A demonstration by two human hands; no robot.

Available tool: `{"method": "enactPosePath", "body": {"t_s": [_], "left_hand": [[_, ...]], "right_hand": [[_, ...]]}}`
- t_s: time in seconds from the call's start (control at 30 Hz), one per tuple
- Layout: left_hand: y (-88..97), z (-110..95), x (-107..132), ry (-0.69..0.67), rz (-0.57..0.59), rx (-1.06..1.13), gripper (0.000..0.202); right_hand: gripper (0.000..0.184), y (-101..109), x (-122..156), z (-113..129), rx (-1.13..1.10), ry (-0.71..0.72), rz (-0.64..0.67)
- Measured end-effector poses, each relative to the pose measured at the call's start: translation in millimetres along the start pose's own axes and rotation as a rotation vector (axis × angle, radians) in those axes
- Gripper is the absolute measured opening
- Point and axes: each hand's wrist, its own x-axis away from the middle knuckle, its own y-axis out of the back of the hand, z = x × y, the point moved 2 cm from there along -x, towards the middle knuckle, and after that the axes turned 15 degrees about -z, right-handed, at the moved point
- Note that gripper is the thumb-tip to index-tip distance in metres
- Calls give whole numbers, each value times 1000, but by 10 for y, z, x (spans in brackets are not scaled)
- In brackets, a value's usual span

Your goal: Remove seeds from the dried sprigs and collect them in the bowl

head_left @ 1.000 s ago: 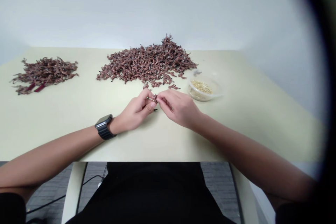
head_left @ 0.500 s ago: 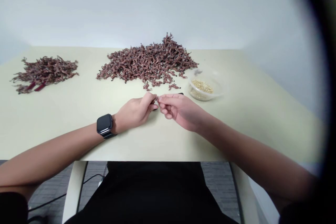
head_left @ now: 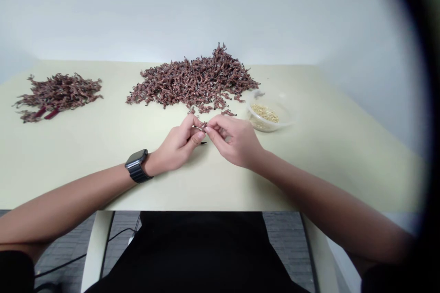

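Note:
My left hand (head_left: 177, 145) and my right hand (head_left: 234, 141) meet fingertip to fingertip over the middle of the pale table (head_left: 103, 146). Both pinch one small reddish-brown dried pod (head_left: 202, 125) between thumbs and forefingers. A black watch (head_left: 136, 165) sits on my left wrist. Just beyond the hands lies a big heap of the same dried pods (head_left: 195, 83). A clear plastic bowl (head_left: 267, 115) with pale seeds in it stands right of my right hand.
A smaller heap of dried pods (head_left: 57, 94) with two darker red pieces lies at the far left of the table. A white wall rises behind the table. Below the front edge I see my dark clothing and a cable on the floor.
My hands turned and shifted slightly while working the pod: the left wrist rolled, showing the watch face, then rolled back. The right fingers stretched out, then curled in again.

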Motion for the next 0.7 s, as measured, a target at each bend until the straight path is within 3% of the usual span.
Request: {"method": "enactPosePath", "body": {"t_s": [0.17,0.37,0.53,0.7], "left_hand": [[-35,13,16,102,14,123,26],[-41,28,11,121,8,136,27],[-21,0,11,73,22,10,23],[-5,-39,2,-57,9,-182,17]], "right_hand": [[19,-11,19,-82,207,329,50],[22,-15,15,-94,313,440,78],[17,-9,-5,-21,153,251,49],[19,8,-33,55,-82,-179,63]]}}
